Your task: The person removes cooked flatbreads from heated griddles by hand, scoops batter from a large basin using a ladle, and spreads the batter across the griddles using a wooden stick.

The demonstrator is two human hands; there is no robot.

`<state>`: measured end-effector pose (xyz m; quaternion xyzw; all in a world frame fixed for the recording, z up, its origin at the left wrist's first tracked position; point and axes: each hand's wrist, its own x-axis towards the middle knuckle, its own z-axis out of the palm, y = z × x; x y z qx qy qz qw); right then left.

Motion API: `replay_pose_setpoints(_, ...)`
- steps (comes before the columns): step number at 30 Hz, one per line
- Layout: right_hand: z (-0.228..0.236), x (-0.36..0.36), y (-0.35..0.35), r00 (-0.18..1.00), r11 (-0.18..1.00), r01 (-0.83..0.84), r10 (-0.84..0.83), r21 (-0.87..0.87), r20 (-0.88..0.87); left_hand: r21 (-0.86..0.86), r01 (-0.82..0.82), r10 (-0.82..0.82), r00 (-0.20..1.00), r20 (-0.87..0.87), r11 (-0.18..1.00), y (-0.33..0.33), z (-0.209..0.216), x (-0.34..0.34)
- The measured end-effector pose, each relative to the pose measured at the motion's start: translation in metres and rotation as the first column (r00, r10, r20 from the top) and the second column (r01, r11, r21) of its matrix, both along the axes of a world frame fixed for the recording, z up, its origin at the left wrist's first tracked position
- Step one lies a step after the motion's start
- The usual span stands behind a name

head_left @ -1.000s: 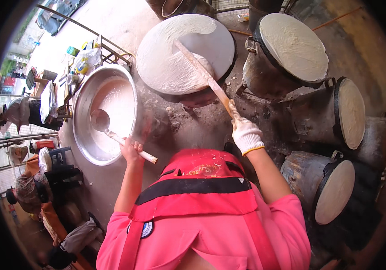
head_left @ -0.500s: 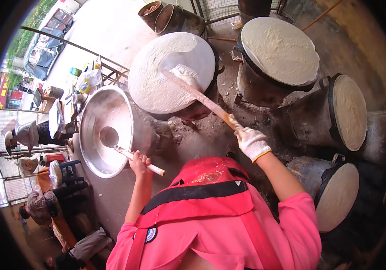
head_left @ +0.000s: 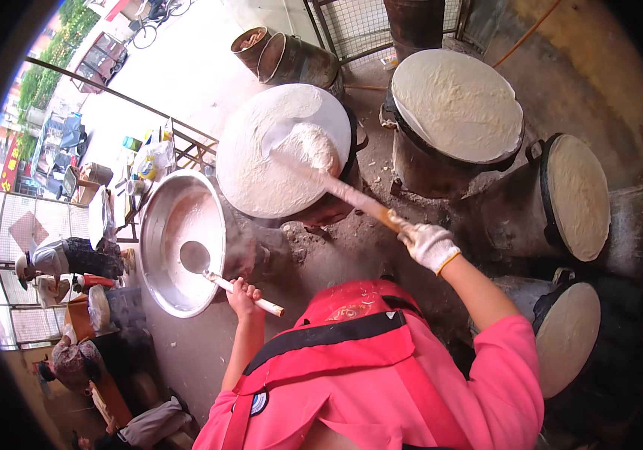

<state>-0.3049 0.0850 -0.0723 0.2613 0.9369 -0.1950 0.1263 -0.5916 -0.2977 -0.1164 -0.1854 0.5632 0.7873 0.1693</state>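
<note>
My bare left hand (head_left: 244, 298) is closed round the white handle of a ladle (head_left: 195, 257). The ladle's round bowl is over a wide metal basin (head_left: 221, 217) of pale batter; whether it touches the batter I cannot tell. In a white knitted glove, my right hand (head_left: 432, 247) grips a long flat wooden spatula (head_left: 363, 201). Its blurred far end lies on a round griddle (head_left: 258, 196) coated with pale batter. Beside the blade sits a thick mound of batter (head_left: 312, 146), with a smoother, thinner patch around it.
More drum stoves carry pale round sheets: one at the far right (head_left: 456, 105), two down the right side (head_left: 578, 196) (head_left: 567, 339). Metal buckets (head_left: 299, 60) stand behind the griddle. At the left are a cluttered table (head_left: 130, 199) and other people (head_left: 74, 259).
The spatula's blade has shifted across the griddle, and the batter mound looks larger and rounder. My left hand still holds the ladle over the basin. The whole view has tilted slightly.
</note>
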Motion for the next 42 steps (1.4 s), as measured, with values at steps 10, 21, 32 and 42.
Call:
replay_pose_setpoints(10, -0.02, -0.006, 0.055, 0.985, 0.991, -0.124, 0.13, 0.054, -0.113, 0.072, 0.011, -0.015, 0.998, 0.054, 0.997, 0.013, -0.012, -0.002)
replay_pose_setpoints(21, 0.016, -0.184, 0.126, 0.971, 0.967, 0.234, -0.238, -0.097, -0.032, 0.013, 0.057, -0.058, 0.997, 0.059, 0.998, 0.045, 0.002, 0.019)
replay_pose_setpoints(32, -0.009, -0.19, 0.081, 0.867, 0.863, 0.289, -0.419, -0.414, -0.27, 0.019, 0.102, -0.102, 0.994, 0.025, 0.995, 0.07, 0.03, 0.023)
replay_pose_setpoints(42, -0.039, -0.202, 0.056, 0.796, 0.813, 0.013, -0.36, -0.582, -0.486, 0.003, 0.224, -0.224, 0.975, 0.013, 0.975, 0.103, 0.055, 0.018)
